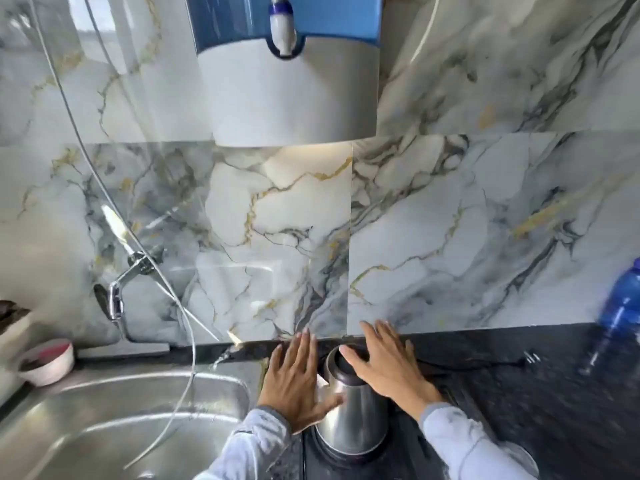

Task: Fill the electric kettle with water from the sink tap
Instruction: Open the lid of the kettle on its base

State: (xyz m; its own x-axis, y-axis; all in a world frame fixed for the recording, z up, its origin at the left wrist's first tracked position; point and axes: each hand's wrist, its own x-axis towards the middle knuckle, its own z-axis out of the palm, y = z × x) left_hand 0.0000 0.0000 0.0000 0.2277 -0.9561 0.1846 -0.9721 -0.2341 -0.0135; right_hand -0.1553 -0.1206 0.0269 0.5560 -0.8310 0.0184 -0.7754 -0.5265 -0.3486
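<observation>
A steel electric kettle [356,417] with a dark lid stands on its black base [349,457] on the dark counter, just right of the sink. My left hand [294,382] lies flat with fingers spread against the kettle's left side, and its thumb touches the steel wall. My right hand [388,365] hovers with fingers spread over the lid and the kettle's right side, holding nothing. The steel sink [114,420] fills the lower left. A chrome tap [119,292] sticks out of the marble wall above the sink's back left; no water is visible running from it.
A wall-mounted water purifier [294,91] with a blue-and-white spout hangs overhead. A thin clear tube [188,344] drops into the sink. A white bowl [46,362] sits at the sink's left rim. A blue bottle [616,317] stands on the counter at far right.
</observation>
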